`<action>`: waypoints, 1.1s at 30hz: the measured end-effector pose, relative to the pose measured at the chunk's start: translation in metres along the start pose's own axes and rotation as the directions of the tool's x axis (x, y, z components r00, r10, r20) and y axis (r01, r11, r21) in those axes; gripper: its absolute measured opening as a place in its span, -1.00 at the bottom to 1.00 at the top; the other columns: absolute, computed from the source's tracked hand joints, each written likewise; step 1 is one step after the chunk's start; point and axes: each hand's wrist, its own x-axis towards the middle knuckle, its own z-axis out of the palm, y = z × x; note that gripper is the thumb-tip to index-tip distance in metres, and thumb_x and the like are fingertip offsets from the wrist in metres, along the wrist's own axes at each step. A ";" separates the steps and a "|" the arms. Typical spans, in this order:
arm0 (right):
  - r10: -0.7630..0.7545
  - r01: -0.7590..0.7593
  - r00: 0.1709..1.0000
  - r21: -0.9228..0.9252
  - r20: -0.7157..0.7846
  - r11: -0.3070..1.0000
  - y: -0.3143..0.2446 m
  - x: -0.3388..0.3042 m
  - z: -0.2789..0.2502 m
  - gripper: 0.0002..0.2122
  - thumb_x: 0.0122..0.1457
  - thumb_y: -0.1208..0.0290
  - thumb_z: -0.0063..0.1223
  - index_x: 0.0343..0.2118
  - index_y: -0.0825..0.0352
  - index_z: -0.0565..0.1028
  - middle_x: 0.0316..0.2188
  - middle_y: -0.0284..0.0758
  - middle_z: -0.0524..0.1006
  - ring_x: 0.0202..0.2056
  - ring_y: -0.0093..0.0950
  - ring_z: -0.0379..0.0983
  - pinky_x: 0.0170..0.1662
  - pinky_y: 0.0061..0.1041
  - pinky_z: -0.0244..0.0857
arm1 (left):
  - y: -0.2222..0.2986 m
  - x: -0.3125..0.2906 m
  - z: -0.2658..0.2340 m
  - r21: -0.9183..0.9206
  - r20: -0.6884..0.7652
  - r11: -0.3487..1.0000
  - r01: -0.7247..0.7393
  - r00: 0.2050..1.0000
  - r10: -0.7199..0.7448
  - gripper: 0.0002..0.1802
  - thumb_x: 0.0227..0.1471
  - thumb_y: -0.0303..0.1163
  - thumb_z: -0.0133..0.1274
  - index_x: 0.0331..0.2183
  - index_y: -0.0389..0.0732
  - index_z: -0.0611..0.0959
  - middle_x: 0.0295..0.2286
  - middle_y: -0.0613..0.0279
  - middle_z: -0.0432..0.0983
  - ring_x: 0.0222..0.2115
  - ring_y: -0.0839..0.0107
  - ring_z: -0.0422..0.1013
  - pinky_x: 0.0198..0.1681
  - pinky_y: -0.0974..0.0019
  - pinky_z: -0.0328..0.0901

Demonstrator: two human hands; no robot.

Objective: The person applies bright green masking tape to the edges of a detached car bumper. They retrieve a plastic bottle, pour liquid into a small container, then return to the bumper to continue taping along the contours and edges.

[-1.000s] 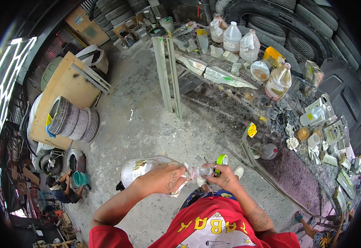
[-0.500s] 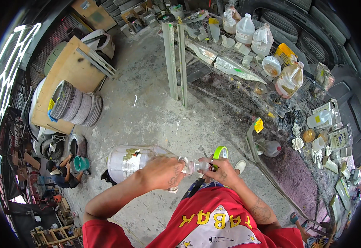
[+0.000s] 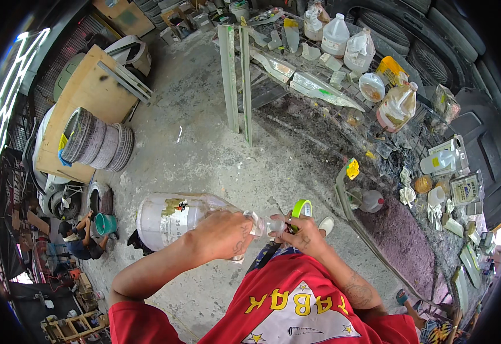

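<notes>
Shifted toward nine o'clock since a second ago, the jug [image 3: 156, 221] points its neck to three. The left hand [image 3: 227, 234] grips the neck by its white wrapping [image 3: 256, 220]; the right hand [image 3: 306, 234] pinches a clear piece [image 3: 274, 225] beside it, a green tape roll [image 3: 297, 207] at that hand's twelve o'clock.

A vehicle workshop — stacked tyres [image 3: 97, 140], grimy jugs [image 3: 358, 51], stained concrete floor [image 3: 190, 163].

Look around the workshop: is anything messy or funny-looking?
Yes! A purplish patch on the right looks like a stain beside the grey floor. Crumpled white wads, cloth or paper, lie loose among the containers. The big bottle is odd too: it's tipped sideways in the left hand instead of standing upright.
</notes>
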 end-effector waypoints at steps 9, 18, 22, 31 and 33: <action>-0.021 0.021 1.000 0.000 -0.015 1.000 0.006 -0.001 0.004 -0.61 0.10 0.42 0.38 0.02 0.31 0.59 -0.53 -0.15 0.55 -0.54 -0.42 0.48 -0.41 -0.45 0.34 | 0.005 -0.001 -0.002 -0.021 -0.009 1.000 -0.006 1.000 0.006 -0.73 0.09 -0.34 0.11 -0.38 -0.41 0.63 -0.46 -0.19 0.57 -0.39 -0.12 0.56 -0.28 -0.03 0.45; -0.060 0.059 0.998 -0.060 -0.004 0.996 0.000 -0.004 0.005 -0.61 0.10 0.42 0.38 0.00 0.34 0.60 -0.58 -0.18 0.53 -0.58 -0.43 0.45 -0.43 -0.45 0.32 | 0.005 -0.005 0.005 -0.018 -0.032 1.000 -0.024 0.999 0.023 -0.76 0.08 -0.35 0.12 -0.43 -0.39 0.64 -0.50 -0.19 0.57 -0.40 -0.13 0.56 -0.30 -0.04 0.45; -0.021 0.022 1.000 -0.054 0.023 0.998 0.002 -0.006 0.006 -0.62 0.10 0.42 0.38 0.00 0.34 0.60 -0.57 -0.19 0.53 -0.58 -0.45 0.44 -0.44 -0.45 0.32 | 0.005 -0.006 0.007 -0.025 -0.028 0.999 -0.020 0.999 0.019 -0.76 0.08 -0.36 0.10 -0.42 -0.39 0.64 -0.50 -0.20 0.57 -0.42 -0.13 0.56 -0.32 -0.05 0.45; -0.051 0.051 0.999 -0.072 0.000 0.996 0.003 -0.009 0.011 -0.61 0.10 0.43 0.39 0.00 0.33 0.60 -0.55 -0.20 0.52 -0.55 -0.47 0.42 -0.42 -0.45 0.31 | 0.008 -0.008 0.010 0.011 -0.040 1.000 -0.024 0.999 0.024 -0.78 0.07 -0.35 0.06 -0.43 -0.32 0.65 -0.51 -0.13 0.61 -0.46 -0.10 0.59 -0.37 -0.08 0.49; -0.046 0.046 0.999 -0.050 -0.005 0.998 0.005 -0.010 0.011 -0.62 0.10 0.43 0.39 0.00 0.34 0.60 -0.55 -0.21 0.52 -0.55 -0.49 0.40 -0.42 -0.46 0.31 | 0.009 -0.008 0.007 0.013 -0.051 0.999 -0.037 0.998 0.038 -0.78 0.07 -0.35 0.06 -0.43 -0.32 0.66 -0.51 -0.12 0.61 -0.47 -0.10 0.59 -0.37 -0.07 0.49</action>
